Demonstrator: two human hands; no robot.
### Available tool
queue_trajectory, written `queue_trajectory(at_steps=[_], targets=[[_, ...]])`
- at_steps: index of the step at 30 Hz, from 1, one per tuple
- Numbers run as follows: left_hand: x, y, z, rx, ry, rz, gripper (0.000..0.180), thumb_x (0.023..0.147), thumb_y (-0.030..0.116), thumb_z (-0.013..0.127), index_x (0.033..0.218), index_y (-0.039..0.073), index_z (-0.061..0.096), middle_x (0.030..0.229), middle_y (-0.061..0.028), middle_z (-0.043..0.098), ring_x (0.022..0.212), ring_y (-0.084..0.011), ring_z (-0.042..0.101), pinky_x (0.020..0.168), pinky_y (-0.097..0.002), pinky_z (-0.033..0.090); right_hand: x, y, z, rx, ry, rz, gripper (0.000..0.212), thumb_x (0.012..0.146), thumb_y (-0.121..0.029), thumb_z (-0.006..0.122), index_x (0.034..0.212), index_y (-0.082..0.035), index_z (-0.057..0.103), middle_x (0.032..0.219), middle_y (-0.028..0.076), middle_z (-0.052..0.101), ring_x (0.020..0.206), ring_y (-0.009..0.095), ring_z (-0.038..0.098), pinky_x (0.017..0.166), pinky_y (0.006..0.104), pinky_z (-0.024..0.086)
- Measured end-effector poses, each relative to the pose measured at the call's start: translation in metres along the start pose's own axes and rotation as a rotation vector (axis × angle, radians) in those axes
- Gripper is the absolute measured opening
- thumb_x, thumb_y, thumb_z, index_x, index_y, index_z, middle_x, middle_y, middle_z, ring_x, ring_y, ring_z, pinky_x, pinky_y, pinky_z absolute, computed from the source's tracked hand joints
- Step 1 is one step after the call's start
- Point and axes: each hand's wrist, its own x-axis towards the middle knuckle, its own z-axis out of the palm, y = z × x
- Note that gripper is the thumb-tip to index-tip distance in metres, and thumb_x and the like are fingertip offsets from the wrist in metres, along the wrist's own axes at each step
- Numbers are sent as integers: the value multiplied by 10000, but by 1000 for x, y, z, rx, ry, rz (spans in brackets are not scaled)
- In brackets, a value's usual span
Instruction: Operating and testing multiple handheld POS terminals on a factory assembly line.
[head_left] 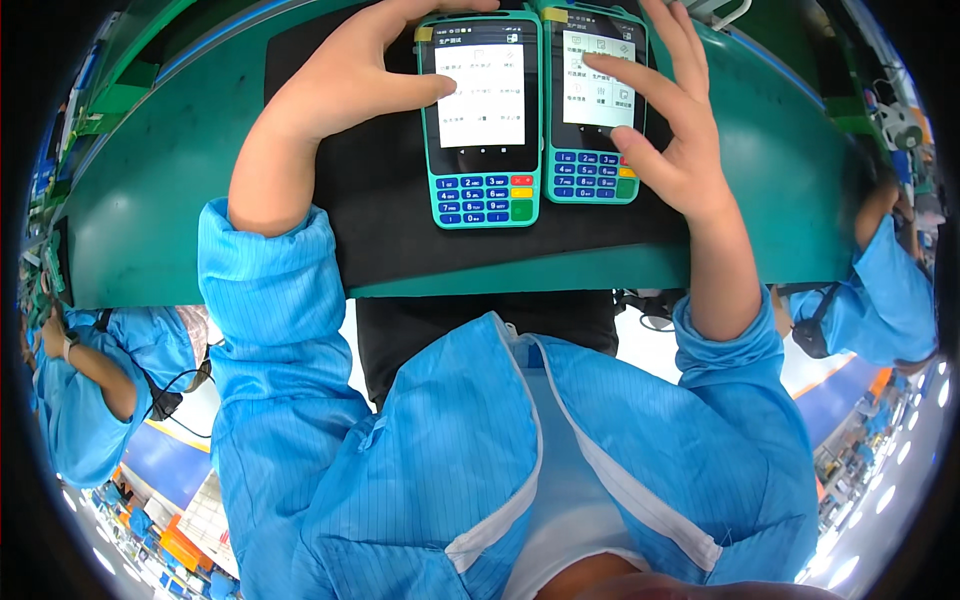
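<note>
Two green-cased card payment terminals lie side by side, face up, with lit screens showing a grid of icons and blue keypads with red, yellow and green keys below. At the left terminal (484,160), my left hand (365,70) has its thumb stretched over the screen and its fingers reaching along the top edge; it is open. My right hand (680,120) spreads over the right terminal (592,140). Its index finger points onto the upper screen and its thumb is at the screen's lower right. Whether either fingertip presses the glass I cannot tell.
Under the terminals is a black mat (400,240) on a green workbench (800,200), whose near edge runs just in front of my body. Other people in blue work at the far left (90,390) and far right (860,300). A small yellow tag sits atop each terminal.
</note>
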Motion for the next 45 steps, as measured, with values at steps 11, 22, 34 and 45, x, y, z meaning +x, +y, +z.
queue_trajectory(at_steps=[11,22,34,45], targets=[[2,-4,10,-86,85,13,520,841,292,600,1316,93,521,1260,-108,576,1119,-229,585,888,-305,509,-6,15,14,216,283,146,396,849,-105,579,1237,-27,563,1446,201,390,1365,342,332,1118,446,227],[0,6,23,85,213,-49,530,821,313,670,1286,108,518,1203,-122,593,1043,-258,635,819,-328,554,-2,24,32,701,304,257,667,862,37,568,1450,-40,264,1378,147,440,1253,219,430,1076,352,302],[1,6,24,138,211,-68,554,794,314,699,1276,112,512,1199,-122,595,1036,-262,637,800,-329,562,2,29,35,693,312,265,655,853,57,565,1438,-52,290,1345,136,458,1204,206,464,1036,340,352],[4,4,20,-7,197,-63,460,857,301,595,1271,108,541,1178,-106,606,1063,-229,611,838,-304,513,2,26,32,781,320,279,634,873,43,521,1448,-55,274,1343,121,455,1213,209,458,1029,340,361]])
